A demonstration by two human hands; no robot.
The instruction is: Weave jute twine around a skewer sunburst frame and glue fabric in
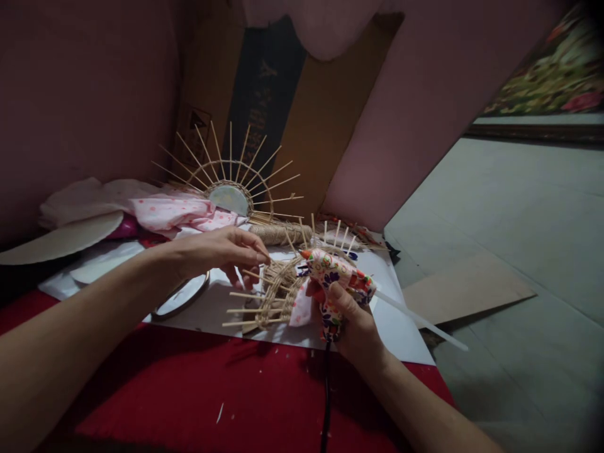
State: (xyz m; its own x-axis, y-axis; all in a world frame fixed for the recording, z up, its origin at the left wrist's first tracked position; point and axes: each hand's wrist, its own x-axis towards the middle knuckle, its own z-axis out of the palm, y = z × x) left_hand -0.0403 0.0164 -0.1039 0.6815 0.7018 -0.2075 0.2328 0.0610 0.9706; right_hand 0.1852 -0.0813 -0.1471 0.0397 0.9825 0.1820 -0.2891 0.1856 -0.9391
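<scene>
My right hand (353, 321) is wrapped around the handle of a flower-patterned glue gun (330, 270). Its orange nozzle points left, and a long white glue stick (425, 321) juts out of the back. My left hand (236, 251) reaches over a half-round piece of woven twine and wooden sticks (276, 296). Thumb and forefinger pinch one of its sticks (264, 251) near the tip; the other fingers curl loosely below. A scrap of pink-spotted cloth (301, 305) shows between the weaving and the gun, which hides part of the piece.
Behind stands a larger sunburst of sticks and twine with a round disc (231, 198). A twine roll (280, 234), spotted fabric (174, 211) and a round hoop (186, 299) lie on white board over red cloth (189, 384). The gun's black cord (326, 390) runs toward me.
</scene>
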